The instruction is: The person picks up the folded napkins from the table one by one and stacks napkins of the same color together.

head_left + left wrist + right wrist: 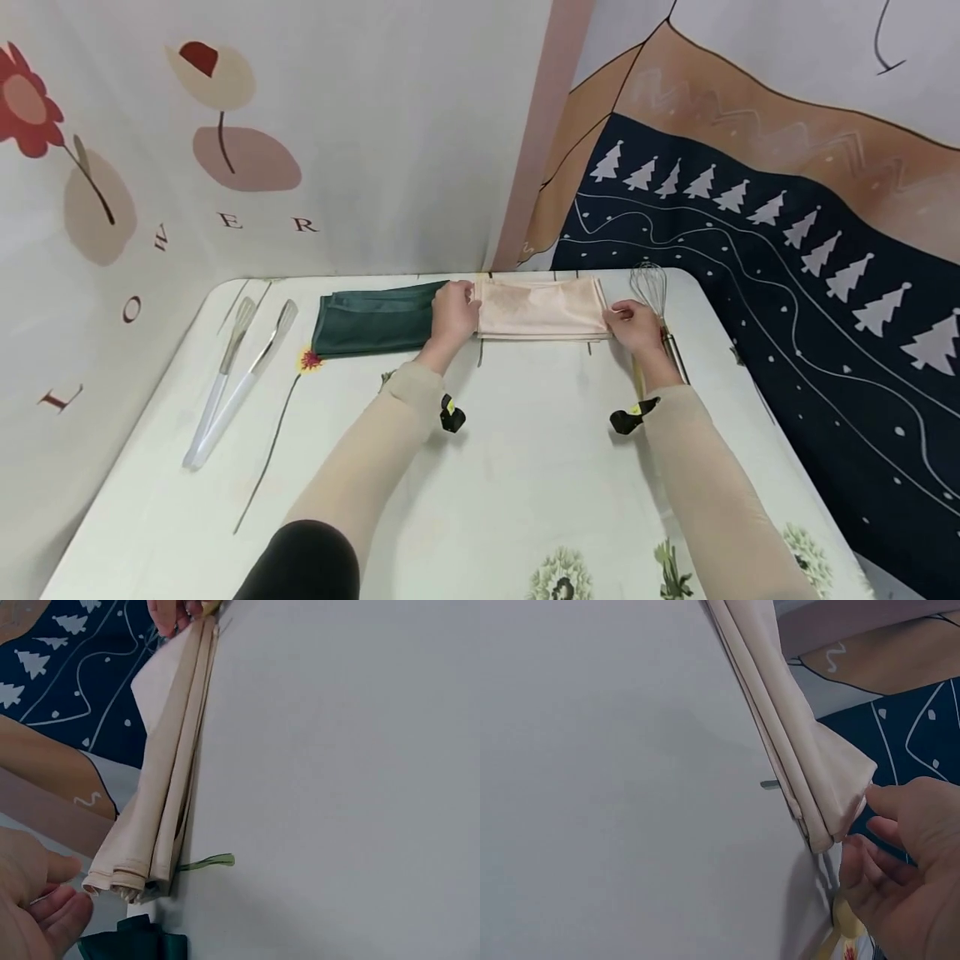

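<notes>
A folded pale pink cloth (542,309) lies near the table's far edge, its layers stacked in a long strip. My left hand (454,312) is at its left end; in the left wrist view the thumb and fingers (71,919) are apart, tips right at the folded edge. At the other end my right hand (636,327) pinches a corner between thumb and fingers, and in the right wrist view that corner (853,769) flares up. A folded dark green cloth (375,321) lies to the left, partly behind my left hand.
Two kitchen tools with whitish handles, a slotted turner (279,329) and another slotted tool (238,329), lie at the left. A wire whisk (651,287) lies beyond my right hand, partly covered by it. Printed curtains (375,167) stand behind the table (525,450).
</notes>
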`<state>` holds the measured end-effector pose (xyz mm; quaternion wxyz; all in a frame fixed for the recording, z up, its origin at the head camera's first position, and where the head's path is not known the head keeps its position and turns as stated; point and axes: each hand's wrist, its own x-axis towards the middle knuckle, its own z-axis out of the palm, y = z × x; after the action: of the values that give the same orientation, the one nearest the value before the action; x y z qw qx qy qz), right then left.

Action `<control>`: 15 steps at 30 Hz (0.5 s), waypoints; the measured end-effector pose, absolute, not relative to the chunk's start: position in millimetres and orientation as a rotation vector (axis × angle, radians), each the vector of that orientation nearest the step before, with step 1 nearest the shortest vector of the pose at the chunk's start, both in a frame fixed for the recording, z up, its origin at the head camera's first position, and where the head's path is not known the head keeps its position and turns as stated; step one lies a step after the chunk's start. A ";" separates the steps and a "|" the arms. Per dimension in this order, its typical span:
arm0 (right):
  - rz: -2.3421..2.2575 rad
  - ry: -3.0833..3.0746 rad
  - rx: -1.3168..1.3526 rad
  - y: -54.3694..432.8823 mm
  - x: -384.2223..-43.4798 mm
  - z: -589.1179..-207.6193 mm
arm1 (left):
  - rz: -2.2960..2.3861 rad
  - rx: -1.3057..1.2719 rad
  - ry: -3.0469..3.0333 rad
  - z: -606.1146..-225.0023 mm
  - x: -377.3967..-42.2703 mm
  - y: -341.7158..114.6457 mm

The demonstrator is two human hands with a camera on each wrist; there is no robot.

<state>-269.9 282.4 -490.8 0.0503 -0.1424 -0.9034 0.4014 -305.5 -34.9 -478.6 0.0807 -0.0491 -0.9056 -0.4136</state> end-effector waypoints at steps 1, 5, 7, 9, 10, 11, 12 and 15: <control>1.221 -2.722 -0.432 282.7 -268.5 -492.6 | -1.242 -0.160 -2.706 -478.3 -303.5 -35.0; 1.153 -2.624 -0.427 280.4 -259.7 -498.7 | -1.237 -0.222 -2.719 -481.4 -292.4 -37.5; 1.122 -2.585 -0.400 278.8 -252.4 -499.5 | -1.220 -0.245 -2.724 -484.4 -284.9 -40.0; 1.082 -2.568 -0.361 276.2 -245.9 -497.3 | -1.188 -0.256 -2.727 -486.8 -277.4 -45.0; 1.068 -2.564 -0.334 274.8 -243.0 -496.3 | -1.163 -0.258 -2.727 -487.6 -273.5 -48.4; 1.061 -2.562 -0.306 273.5 -240.1 -495.1 | -1.140 -0.257 -2.730 -488.6 -269.4 -52.2; 1.046 -2.568 -0.276 272.3 -237.2 -493.7 | -1.125 -0.258 -2.732 -489.0 -265.0 -56.6; 0.995 -2.605 -0.215 269.3 -228.5 -491.2 | -1.053 -0.279 -2.756 -491.0 -252.2 -70.8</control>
<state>-228.5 269.3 -491.2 0.1715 -0.0759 -0.9176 0.3505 -252.2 -70.8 -491.0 0.0887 -0.0939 -0.9263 -0.3540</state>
